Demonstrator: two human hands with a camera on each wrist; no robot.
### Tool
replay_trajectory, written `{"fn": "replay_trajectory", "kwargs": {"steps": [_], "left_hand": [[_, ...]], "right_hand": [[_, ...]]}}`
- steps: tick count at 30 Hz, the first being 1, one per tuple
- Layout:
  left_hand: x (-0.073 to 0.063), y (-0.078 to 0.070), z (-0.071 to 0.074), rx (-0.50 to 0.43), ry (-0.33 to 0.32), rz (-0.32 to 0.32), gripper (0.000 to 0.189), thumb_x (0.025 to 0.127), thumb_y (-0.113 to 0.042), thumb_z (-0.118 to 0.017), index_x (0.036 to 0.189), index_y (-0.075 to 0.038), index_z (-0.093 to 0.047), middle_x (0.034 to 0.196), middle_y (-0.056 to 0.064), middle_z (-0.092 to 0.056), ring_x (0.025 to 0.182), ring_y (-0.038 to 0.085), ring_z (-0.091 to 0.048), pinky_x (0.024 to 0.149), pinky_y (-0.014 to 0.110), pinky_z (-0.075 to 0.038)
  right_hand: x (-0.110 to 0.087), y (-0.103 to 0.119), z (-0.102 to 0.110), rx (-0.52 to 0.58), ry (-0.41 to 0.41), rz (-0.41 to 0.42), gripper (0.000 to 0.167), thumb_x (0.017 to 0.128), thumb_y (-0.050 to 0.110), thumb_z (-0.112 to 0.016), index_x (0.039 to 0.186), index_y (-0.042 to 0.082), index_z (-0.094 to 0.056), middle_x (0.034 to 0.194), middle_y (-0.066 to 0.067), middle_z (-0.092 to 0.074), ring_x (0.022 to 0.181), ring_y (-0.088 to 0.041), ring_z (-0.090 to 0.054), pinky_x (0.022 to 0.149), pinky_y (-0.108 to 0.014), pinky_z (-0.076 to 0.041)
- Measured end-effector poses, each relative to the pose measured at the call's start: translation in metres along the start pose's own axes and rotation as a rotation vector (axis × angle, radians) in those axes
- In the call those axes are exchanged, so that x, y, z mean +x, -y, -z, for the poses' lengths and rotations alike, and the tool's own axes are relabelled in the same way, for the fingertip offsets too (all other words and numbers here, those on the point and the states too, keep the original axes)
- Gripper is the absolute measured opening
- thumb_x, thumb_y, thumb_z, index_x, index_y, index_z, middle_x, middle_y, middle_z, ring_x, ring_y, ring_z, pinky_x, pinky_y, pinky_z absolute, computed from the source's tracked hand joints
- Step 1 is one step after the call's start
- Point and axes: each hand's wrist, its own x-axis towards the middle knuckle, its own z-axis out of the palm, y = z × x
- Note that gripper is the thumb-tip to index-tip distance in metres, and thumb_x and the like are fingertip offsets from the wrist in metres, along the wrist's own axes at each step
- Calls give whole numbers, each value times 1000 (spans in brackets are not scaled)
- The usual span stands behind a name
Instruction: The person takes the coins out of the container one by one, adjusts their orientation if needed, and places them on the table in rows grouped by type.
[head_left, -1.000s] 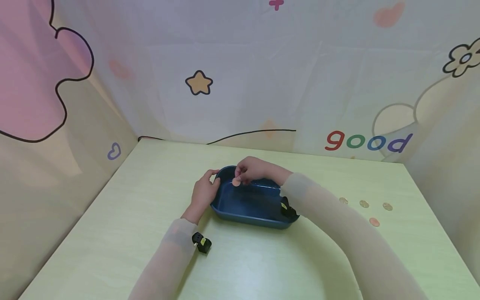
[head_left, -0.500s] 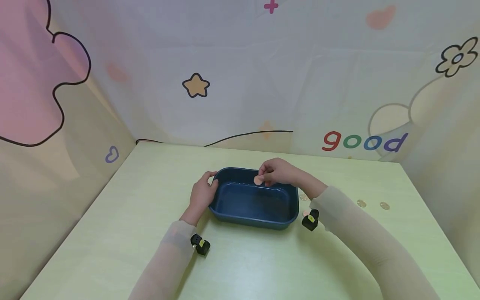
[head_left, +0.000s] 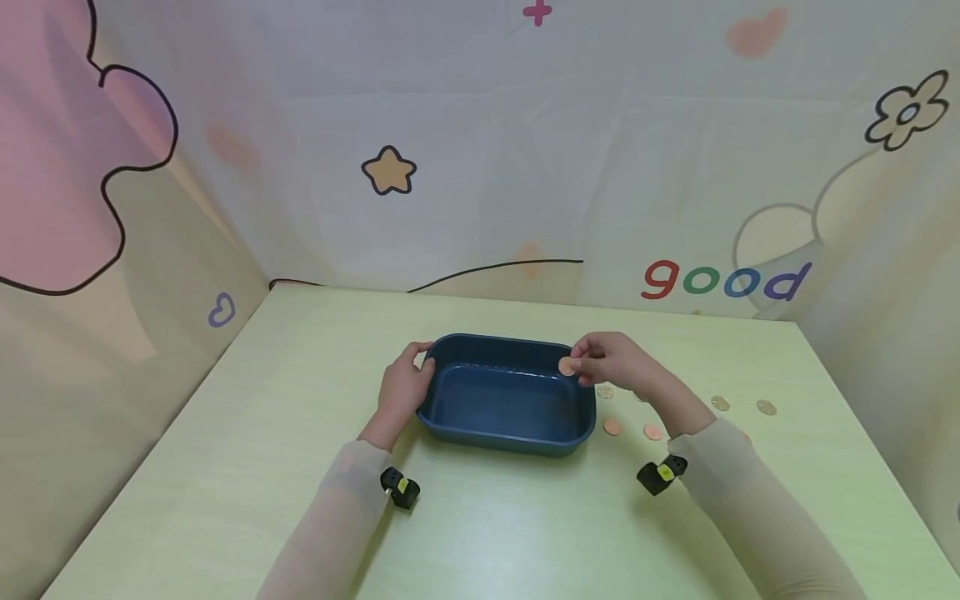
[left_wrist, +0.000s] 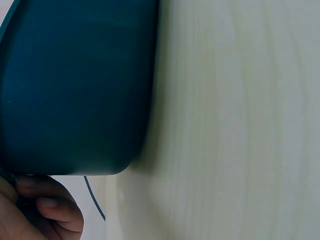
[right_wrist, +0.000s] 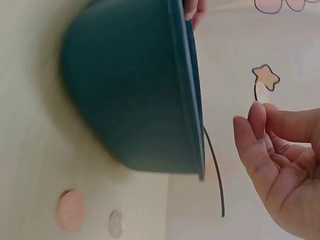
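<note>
A dark blue rectangular tub [head_left: 506, 446] stands on the table, its inside bare in the head view. My left hand [head_left: 401, 387] grips its left end, thumb at the rim; the curled fingers [left_wrist: 60, 212] show below that end in the left wrist view. Above the tub's far right corner, my right hand [head_left: 615, 364] pinches a copper-coloured coin [head_left: 567, 367] between thumb and fingertips. In the right wrist view this coin [right_wrist: 262, 93] is seen apart from the rim. Copper coins [head_left: 612, 427] and gold-coloured coins [head_left: 720, 403] lie flat to the tub's right, some partly hidden by the right arm.
The pale table [head_left: 480, 525] meets a printed cloth backdrop [head_left: 480, 167] at its far edge, and cloth hangs on both sides. A small black camera [head_left: 401, 489] sits on the left wrist, and another black camera [head_left: 662, 473] on the right wrist.
My right hand has moved right, from over the tub's left part to its right end, still pinching the coin. Coins beside the tub came into view. The left hand stays on the tub.
</note>
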Motion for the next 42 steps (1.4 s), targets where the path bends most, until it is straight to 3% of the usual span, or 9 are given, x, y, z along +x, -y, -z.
{"fn": "replay_trajectory", "kwargs": {"steps": [6, 12, 24, 33, 42], "left_hand": [[0, 0, 0, -4, 1, 0, 39, 103, -18, -54, 140, -8, -61, 56, -5, -37, 52, 11, -36, 53, 25, -29], [-1, 1, 0, -8, -1, 10, 39, 103, -18, -54, 140, -8, -61, 56, -5, -37, 51, 11, -36, 53, 24, -29], [-3, 2, 2, -14, 11, 11, 39, 103, -18, -53, 140, -7, -60, 54, -5, -36, 49, 10, -35, 51, 24, -28], [-2, 1, 2, 7, 7, 6, 39, 103, -18, -54, 140, -7, -60, 55, -5, -37, 51, 11, -36, 53, 25, -28], [-3, -2, 3, 8, 13, 12, 39, 103, -19, -54, 140, -8, -60, 56, -5, -37, 52, 12, -36, 54, 25, -29]], "right_hand": [[-22, -18, 5, 52, -30, 7, 23, 103, 15, -61, 111, -7, -60, 96, -14, -70, 80, -14, -65, 86, -34, -60], [-44, -40, 15, 33, -93, -22, 30, 102, 23, -64, 112, -5, -62, 98, -9, -71, 81, -13, -64, 81, -23, -57], [-81, -89, 46, 10, -190, -108, 28, 106, 14, -54, 117, -11, -58, 102, -9, -68, 80, -6, -65, 76, -17, -56], [-100, -130, 72, -66, -279, -221, 32, 106, 10, -51, 117, -19, -54, 98, -19, -67, 74, -5, -61, 68, -18, -57], [-120, -158, 96, -20, -258, -280, 37, 107, 11, -50, 122, -23, -49, 91, -1, -66, 74, -2, -61, 71, -18, -58]]}}
